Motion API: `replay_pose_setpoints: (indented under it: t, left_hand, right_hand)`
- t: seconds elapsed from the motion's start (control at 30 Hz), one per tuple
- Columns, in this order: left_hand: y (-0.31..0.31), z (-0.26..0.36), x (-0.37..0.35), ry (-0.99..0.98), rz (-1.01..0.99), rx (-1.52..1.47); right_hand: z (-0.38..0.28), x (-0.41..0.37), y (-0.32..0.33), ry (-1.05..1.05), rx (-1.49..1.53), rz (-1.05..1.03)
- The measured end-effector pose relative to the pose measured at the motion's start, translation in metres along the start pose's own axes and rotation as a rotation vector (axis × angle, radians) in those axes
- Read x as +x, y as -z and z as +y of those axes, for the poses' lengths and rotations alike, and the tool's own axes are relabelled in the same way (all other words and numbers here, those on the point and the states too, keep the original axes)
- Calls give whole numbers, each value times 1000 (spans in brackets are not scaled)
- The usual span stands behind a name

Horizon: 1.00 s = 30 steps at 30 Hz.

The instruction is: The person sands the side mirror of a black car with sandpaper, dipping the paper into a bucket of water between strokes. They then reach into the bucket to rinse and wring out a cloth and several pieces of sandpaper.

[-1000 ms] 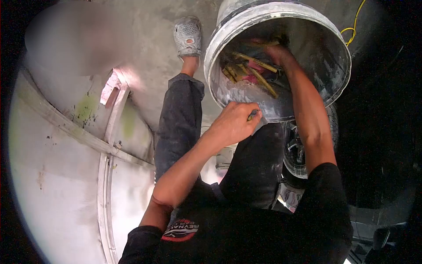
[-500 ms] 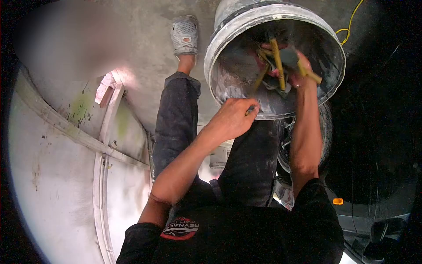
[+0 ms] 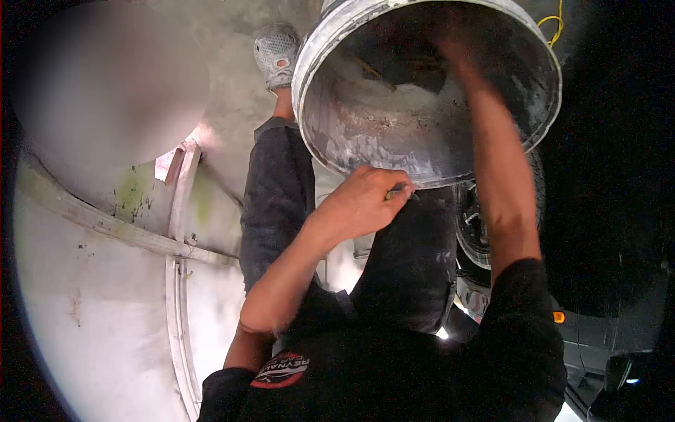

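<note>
A large, stained bucket (image 3: 383, 151) lies tilted with its mouth toward me, at the top of the view. My right hand (image 3: 453, 49) reaches deep inside it; the hand is dark and blurred, so its fingers and anything in them cannot be made out. Dim, dark items (image 3: 415, 67) lie in the depth of the bucket beside it. At the bucket's near rim my left hand (image 3: 373, 198) is closed, pinching a small yellowish object (image 3: 391, 195) that is mostly hidden by the fingers.
A black vehicle (image 3: 605, 232) with a wheel (image 3: 474, 225) stands at the right. A yellow cord (image 3: 555, 28) lies beyond the bucket. To the left are a pale panel with a frame (image 3: 119, 281) and my shoe (image 3: 276, 56) on the concrete floor (image 3: 232, 91).
My right hand has moved deeper into the bucket. The yellow-handled tools seen near it before no longer show clearly. The bucket appears larger and further left in view. My left hand remains closed.
</note>
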<state>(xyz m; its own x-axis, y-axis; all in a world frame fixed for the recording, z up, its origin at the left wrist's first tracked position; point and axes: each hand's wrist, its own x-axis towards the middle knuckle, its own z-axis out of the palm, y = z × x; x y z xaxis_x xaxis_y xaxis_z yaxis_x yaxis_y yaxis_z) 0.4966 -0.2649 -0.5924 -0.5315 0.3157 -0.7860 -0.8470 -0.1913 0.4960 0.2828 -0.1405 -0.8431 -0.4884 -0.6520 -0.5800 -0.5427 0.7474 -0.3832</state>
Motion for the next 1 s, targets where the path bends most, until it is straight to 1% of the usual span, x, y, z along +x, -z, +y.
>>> replay_pose_setpoints:
  t: [0.07, 0.1, 0.17, 0.23, 0.37, 0.5, 0.57, 0.67, 0.73, 0.77, 0.8, 0.87, 0.9, 0.97, 1.0]
  left_hand:
    - [1, -2, 1, -7, -3, -8]
    - [1, -3, 1, -13, 14, -7]
    - [2, -3, 0, 7, 33, -6]
    - [9, 1, 2, 35, 8, -27]
    - [8, -3, 2, 28, 10, 5]
    - [5, -4, 4, 65, 2, -53]
    - [6, -5, 5, 72, -4, -67]
    - [13, 5, 7, 183, -69, -125]
    - [6, -9, 8, 38, -2, -129]
    - [3, -16, 8, -36, 38, -128]
    - [1, -19, 8, -46, 52, -107]
    - [0, -19, 7, -73, 76, -56]
    - [4, -16, 8, -17, 44, -61]
    - [9, -7, 8, 94, -30, -71]
    - [9, -4, 8, 107, -24, -88]
  right_hand:
    - [39, 32, -44, 5, -110, -16]
    - [50, 41, -64, -2, -132, -65]
    - [52, 45, -89, -14, -140, -160]
    - [50, 42, -109, -7, -130, -225]
    - [43, 36, -128, 20, -64, -321]
    - [31, 41, -128, 61, 123, -504]
    - [26, 44, -130, 79, 296, -654]
    - [20, 38, -126, 42, 580, -865]
    - [16, 13, -117, 24, 597, -900]
    - [29, -5, -120, 68, 615, -823]
    - [33, -16, -118, 113, 633, -743]
    - [-6, -32, -68, -339, 730, -777]
    - [-24, -43, -45, -571, 772, -780]
    - [-22, -59, -19, -608, 1114, -839]
    - [-19, -66, -7, -621, 1284, -861]
